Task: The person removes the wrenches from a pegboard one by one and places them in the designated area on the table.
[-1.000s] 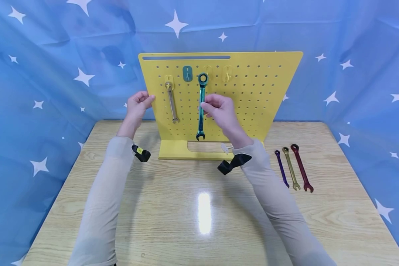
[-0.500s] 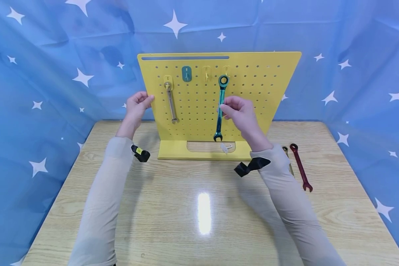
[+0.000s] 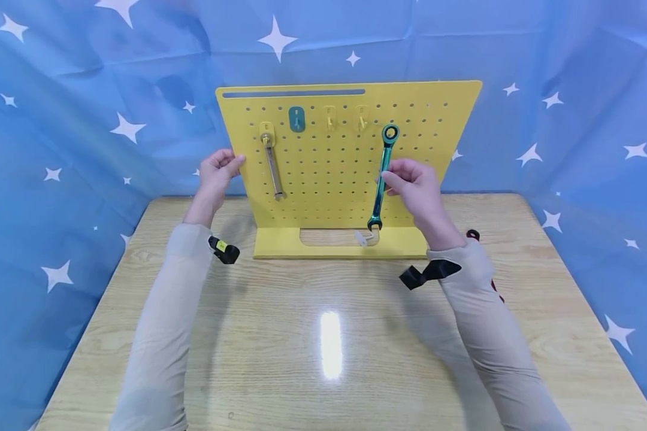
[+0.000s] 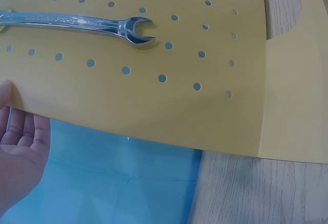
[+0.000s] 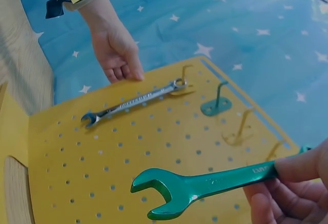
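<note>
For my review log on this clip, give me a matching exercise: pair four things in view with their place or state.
Things:
1. green wrench
2. silver wrench
3. teal hook
4. left hand

States:
A. hangs from a yellow hook
B. empty, on the pegboard
C. pinched by the right hand
D. touches the pegboard's left edge

Pairs: 1-C, 2-A, 3-B, 4-D

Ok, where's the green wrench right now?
In the head view the green wrench hangs upright in the right hand, in front of the right part of the yellow pegboard, right of the empty hooks and on none of them.
</note>
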`<control>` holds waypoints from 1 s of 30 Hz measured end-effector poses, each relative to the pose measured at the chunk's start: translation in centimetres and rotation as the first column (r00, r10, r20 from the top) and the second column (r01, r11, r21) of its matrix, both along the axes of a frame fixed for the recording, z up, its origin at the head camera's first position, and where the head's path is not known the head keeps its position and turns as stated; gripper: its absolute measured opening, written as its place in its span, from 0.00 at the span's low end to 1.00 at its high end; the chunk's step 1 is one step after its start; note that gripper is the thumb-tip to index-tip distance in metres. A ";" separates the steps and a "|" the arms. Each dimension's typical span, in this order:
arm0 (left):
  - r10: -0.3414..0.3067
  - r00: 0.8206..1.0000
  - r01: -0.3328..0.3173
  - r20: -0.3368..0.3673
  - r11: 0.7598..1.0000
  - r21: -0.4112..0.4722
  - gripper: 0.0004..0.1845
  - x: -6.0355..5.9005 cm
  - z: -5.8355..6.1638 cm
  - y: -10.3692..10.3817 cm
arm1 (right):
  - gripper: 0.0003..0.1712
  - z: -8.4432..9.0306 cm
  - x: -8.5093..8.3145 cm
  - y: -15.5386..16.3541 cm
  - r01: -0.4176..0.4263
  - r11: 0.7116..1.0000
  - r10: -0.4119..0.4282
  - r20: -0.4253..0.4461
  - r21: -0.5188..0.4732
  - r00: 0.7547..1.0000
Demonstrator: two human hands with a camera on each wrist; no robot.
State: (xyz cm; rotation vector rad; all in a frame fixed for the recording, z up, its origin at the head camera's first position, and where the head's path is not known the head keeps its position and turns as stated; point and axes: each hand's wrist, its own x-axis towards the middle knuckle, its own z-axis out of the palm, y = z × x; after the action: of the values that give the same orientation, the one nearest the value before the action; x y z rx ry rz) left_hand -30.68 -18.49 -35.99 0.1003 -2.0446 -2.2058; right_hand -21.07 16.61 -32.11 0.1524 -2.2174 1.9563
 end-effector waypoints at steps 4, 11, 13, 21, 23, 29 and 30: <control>0.004 1.000 -0.003 0.006 1.000 -0.008 0.05 0.1 0.0 -0.2 | 0.04 -0.3 0.4 1.0 0.018 0.999 -0.018 0.009 -0.039 1.000; -0.009 1.000 0.009 0.001 1.000 0.012 0.06 0.3 0.0 -0.2 | 0.02 -0.9 1.3 3.1 0.033 0.999 -0.033 0.016 -0.015 0.999; -0.010 1.000 0.010 -0.005 1.000 0.017 0.06 0.3 0.0 -0.2 | 0.02 -1.0 1.5 3.7 0.039 0.999 -0.038 0.022 -0.024 0.999; -0.016 1.000 0.016 -0.021 0.999 0.032 0.06 0.3 -0.1 -0.1 | 0.04 -2.0 2.0 6.4 0.081 0.996 -0.081 0.010 -0.024 0.997; -0.016 1.000 0.017 -0.022 0.999 0.035 0.06 0.3 -0.1 -0.1 | 0.05 -2.4 2.1 7.1 0.089 0.995 -0.088 0.015 -0.035 0.996; -0.017 1.000 0.018 -0.016 1.000 0.020 0.06 0.2 -0.1 -0.2 | 0.05 -3.0 2.8 9.6 0.134 0.991 -0.133 0.058 -0.024 0.989; -0.018 1.000 0.018 -0.016 1.000 0.019 0.06 0.2 -0.1 -0.2 | 0.05 -3.0 2.9 10.0 0.144 0.989 -0.142 0.063 -0.024 0.988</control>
State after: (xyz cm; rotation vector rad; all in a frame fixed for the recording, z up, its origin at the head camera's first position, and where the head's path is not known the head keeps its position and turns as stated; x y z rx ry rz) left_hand -30.52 -18.66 -36.11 0.0670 -2.0247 -2.2294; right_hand -18.16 26.61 -35.15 -0.0695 -2.1699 1.9389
